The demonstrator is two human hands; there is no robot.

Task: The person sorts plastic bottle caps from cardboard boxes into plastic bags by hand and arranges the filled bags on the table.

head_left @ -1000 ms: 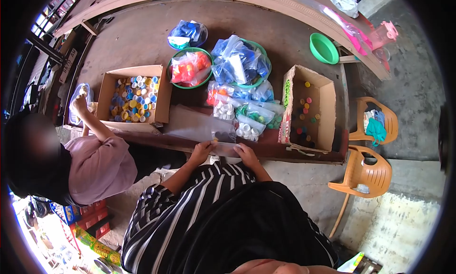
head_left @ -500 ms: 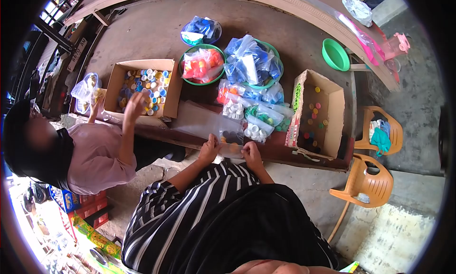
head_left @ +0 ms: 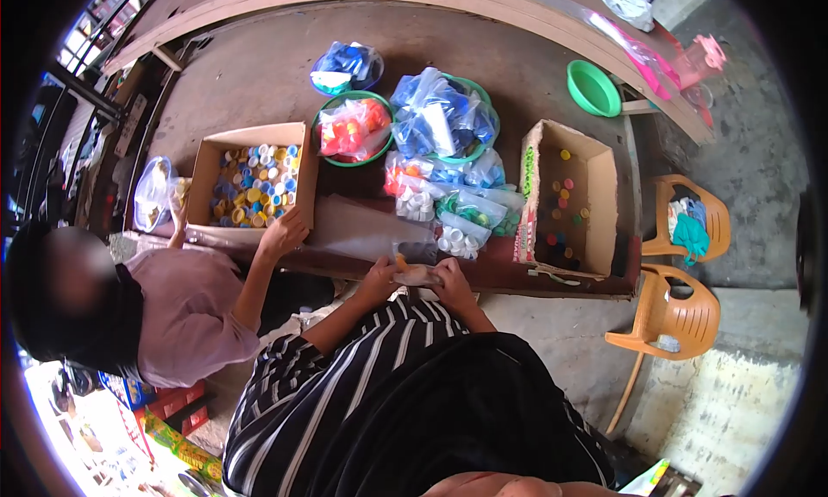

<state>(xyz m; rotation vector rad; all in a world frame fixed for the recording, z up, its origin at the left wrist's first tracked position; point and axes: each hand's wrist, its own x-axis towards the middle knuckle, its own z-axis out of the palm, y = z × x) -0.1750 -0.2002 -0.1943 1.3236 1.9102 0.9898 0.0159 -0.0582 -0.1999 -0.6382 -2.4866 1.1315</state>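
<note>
Broad brown table (head_left: 483, 53), open cardboard box (head_left: 259, 136) toward left end, second cardboard box (head_left: 597, 171) toward right. Between them: small green basket (head_left: 347, 164), larger green basket (head_left: 494, 119) to its right, blue bowl (head_left: 379, 69) farther back. Filled clear bags (head_left: 416, 206) in front, flat plastic sheets (head_left: 362, 227) near front edge.

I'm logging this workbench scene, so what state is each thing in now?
Clear plastic bag: held between both hands
Left hand: closed on the bag's left end
Right hand: closed on its right end
Left cardboard box: open, holding many loose caps
Right cardboard box: open, with fewer, scattered caps
Green basket: holding bagged red-orange caps
</note>
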